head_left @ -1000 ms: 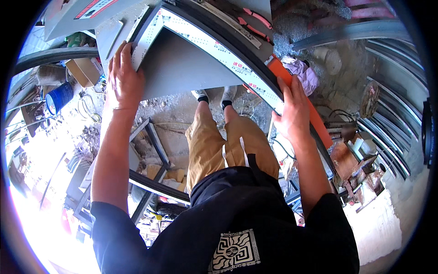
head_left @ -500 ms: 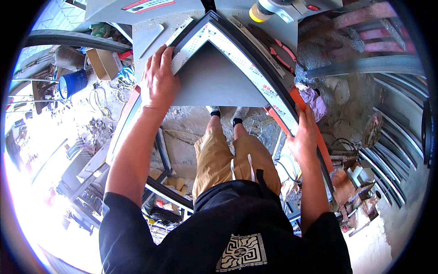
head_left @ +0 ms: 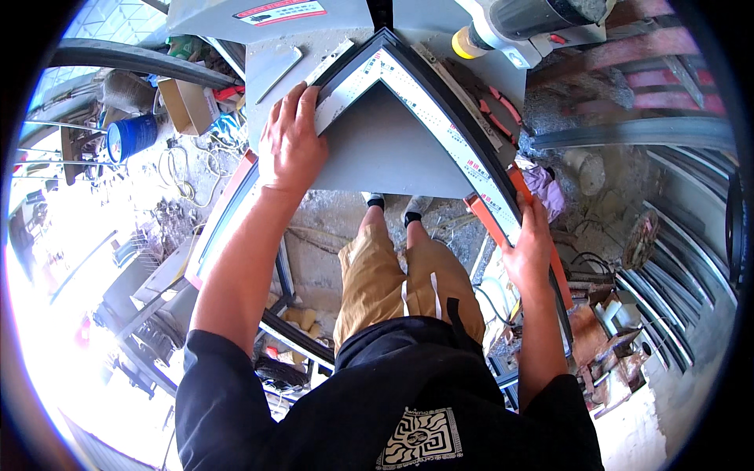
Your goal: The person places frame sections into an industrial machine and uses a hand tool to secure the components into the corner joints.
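A dark metal frame [head_left: 440, 110] with white protective film forms a corner that lies on a grey machine table [head_left: 393, 153], the corner pointing away from me. My left hand [head_left: 292, 137] presses down on the frame's left arm near the corner. My right hand [head_left: 530, 251] grips the frame's right arm lower down, beside its orange edge strip [head_left: 491, 224]. My legs in tan trousers [head_left: 404, 286] stand below the table.
A motor with a yellow end [head_left: 503, 27] sits at the machine's top right. A hex key [head_left: 276, 74] lies on the table. A blue bucket [head_left: 129, 137], a cardboard box [head_left: 184, 106] and cables are at left. Stacked metal profiles [head_left: 675, 298] lie at right.
The frame's corner has slid further onto the grey table toward the machine. My left hand moved right along the left arm and my right hand shifted lower on the right arm.
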A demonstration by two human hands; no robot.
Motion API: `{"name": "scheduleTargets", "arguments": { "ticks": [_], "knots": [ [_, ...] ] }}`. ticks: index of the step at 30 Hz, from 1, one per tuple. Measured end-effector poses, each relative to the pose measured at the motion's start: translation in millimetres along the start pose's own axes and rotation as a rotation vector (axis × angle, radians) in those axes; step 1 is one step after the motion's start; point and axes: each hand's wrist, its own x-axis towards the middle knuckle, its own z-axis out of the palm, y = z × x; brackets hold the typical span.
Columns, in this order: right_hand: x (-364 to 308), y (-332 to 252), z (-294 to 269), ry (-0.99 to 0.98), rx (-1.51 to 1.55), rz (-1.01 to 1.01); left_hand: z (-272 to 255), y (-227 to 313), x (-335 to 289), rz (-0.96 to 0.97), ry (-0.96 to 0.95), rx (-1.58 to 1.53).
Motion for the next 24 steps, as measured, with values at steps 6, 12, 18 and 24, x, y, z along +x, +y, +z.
{"name": "scheduleTargets", "arguments": {
  "ticks": [6,12,18,24],
  "knots": [
    [-1.9,-0.9,-0.4,0.031,-0.052,-0.007,-0.6,1.3,1.3,0.007,0.006,-0.012],
    [1.3,-5.5,-3.3,-0.011,-0.066,0.036,-0.9,0.0,0.2,-0.005,-0.004,0.0],
    [0.9,-1.7,-1.3,0.028,-0.064,-0.022,1.4,-1.7,-0.6,0.009,0.01,-0.017],
    [0.9,-5.8,-4.3,0.015,-0.049,-0.016,3.2,-2.4,-0.9,0.001,0.026,-0.02]
  ]
}}
